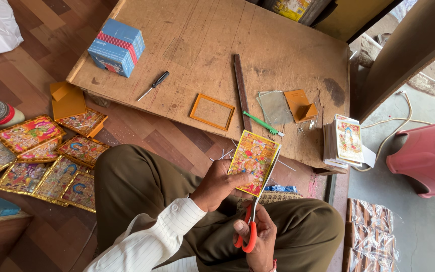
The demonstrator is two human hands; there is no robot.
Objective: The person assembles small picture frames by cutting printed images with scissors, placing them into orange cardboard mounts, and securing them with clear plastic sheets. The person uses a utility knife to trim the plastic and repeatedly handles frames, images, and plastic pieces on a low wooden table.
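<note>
A colourful printed picture (253,161) is gripped over the lap by the left hand (217,185). The right hand (258,235) grips red-handled scissors (254,211), blades along the picture's right edge. Beyond, an orange frame (212,112) lies on the wooden surface (202,45).

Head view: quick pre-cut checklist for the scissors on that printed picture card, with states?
1. Left hand grips the colourful yellow-bordered picture card at its lower left corner: ok.
2. Right hand in the red handles of the red-handled scissors: ok.
3. Blades lie along the card's right edge: ok.
4. Left thumb clear of the blades: ok.
5. Blades open or closed: cannot tell.
6. Card held off the brown wooden board, above the lap: ok.
</note>
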